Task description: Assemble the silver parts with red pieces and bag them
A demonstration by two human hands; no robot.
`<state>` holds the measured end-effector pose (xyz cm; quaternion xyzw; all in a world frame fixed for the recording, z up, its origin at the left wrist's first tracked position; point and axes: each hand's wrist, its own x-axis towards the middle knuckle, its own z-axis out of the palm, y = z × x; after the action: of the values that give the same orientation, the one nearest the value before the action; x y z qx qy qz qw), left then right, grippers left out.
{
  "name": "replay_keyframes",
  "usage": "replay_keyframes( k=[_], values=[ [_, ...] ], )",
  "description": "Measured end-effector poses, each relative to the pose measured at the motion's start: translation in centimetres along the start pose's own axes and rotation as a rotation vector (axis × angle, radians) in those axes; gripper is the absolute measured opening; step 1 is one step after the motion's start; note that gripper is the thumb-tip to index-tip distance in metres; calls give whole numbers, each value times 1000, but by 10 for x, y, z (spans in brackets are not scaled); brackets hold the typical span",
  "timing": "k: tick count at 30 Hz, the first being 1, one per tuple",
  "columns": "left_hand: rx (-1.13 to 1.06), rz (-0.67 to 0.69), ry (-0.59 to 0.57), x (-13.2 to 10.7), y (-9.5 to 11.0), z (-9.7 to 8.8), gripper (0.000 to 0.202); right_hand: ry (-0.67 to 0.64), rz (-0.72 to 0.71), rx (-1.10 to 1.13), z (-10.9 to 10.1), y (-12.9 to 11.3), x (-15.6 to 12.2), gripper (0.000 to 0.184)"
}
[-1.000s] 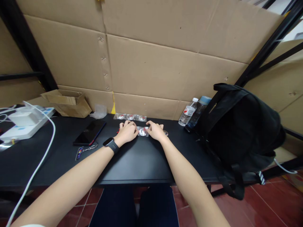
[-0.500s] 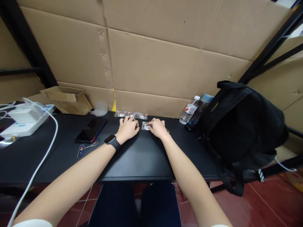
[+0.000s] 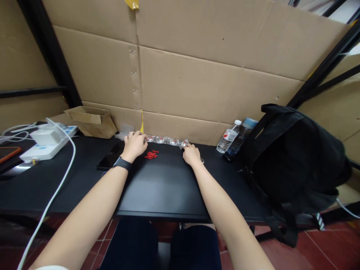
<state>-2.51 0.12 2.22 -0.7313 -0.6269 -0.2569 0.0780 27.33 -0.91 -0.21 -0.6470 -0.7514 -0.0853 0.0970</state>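
Observation:
Small clear plastic packets (image 3: 161, 140), each with something round and silvery with red inside, lie in a row along the foot of the cardboard wall. At the row's right end my right hand (image 3: 192, 154) has its fingertips on the last packet (image 3: 184, 143), which sits slightly tilted. My left hand (image 3: 135, 145), wearing a black watch (image 3: 122, 163), rests at the left end with fingers apart and bent, fingertips by the leftmost packet (image 3: 151, 138). Between the hands lies a little heap of red pieces (image 3: 152, 155), too small to name. A small round edge shows beside my right wrist.
A dark phone (image 3: 108, 157) lies partly behind my left wrist. Farther left stand a brown paper bag (image 3: 98, 125) and a white power strip (image 3: 47, 150) with cables. On the right are a water bottle (image 3: 228, 138), a blue-capped bottle (image 3: 243, 137) and a black backpack (image 3: 295, 161).
My right hand has carried its packet up and right to the row's end. My left hand has moved left, uncovering the red heap. The view has shifted a little.

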Motion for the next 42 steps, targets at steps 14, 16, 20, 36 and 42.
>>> replay_keyframes(
  k=[14, 16, 20, 36, 42],
  values=[
    [-66, 194, -234, 4, 5, 25, 22, 56, -143, 270, -8, 15, 3, 38],
    [-56, 167, -240, 4, 8, 24, 20, 146, -81, 279, -21, 29, 0, 35],
    [-78, 87, -300, 6, 13, 25, 17, -72, 4, 291, -40, 67, -10, 40],
    [-147, 22, -263, 7, 28, 30, 15, -363, 32, 365, -54, 87, -22, 50],
    [-269, 141, -157, -6, 48, 25, 10, -247, 2, 441, -58, 86, -23, 46]
  ],
)
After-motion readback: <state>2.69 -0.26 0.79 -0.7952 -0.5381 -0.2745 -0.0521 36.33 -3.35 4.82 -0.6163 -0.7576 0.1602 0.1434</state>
